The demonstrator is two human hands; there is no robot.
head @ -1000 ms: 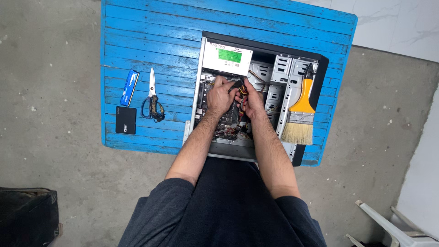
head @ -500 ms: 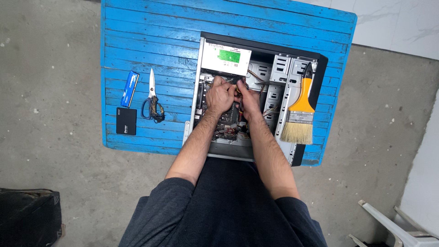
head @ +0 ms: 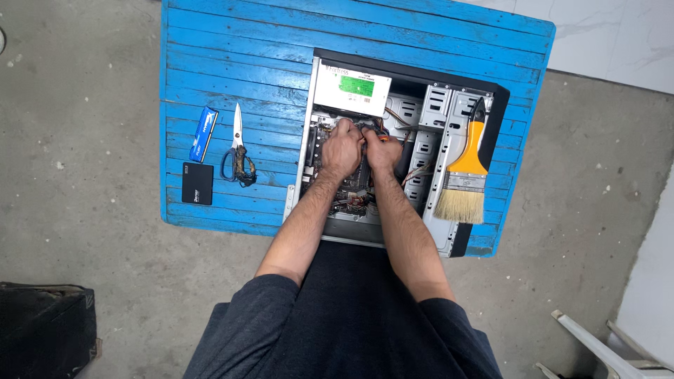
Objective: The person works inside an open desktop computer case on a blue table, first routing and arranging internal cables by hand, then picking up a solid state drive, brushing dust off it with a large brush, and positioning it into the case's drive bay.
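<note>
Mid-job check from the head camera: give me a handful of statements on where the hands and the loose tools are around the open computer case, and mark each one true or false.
1. Both hands, the left hand and the right hand, are inside the open grey metal computer case, side by side. True.
2. The wide paintbrush with the orange handle lies on the floor. False: it rests on the right side of the case.
3. The scissors with dark handles lie on the blue slatted wooden table, left of the case. True.
4. The flat black square drive sits inside the case. False: it lies on the table near its left edge, below the slim blue stick.
5. The left hand holds the scissors. False: no hand touches them.
</note>
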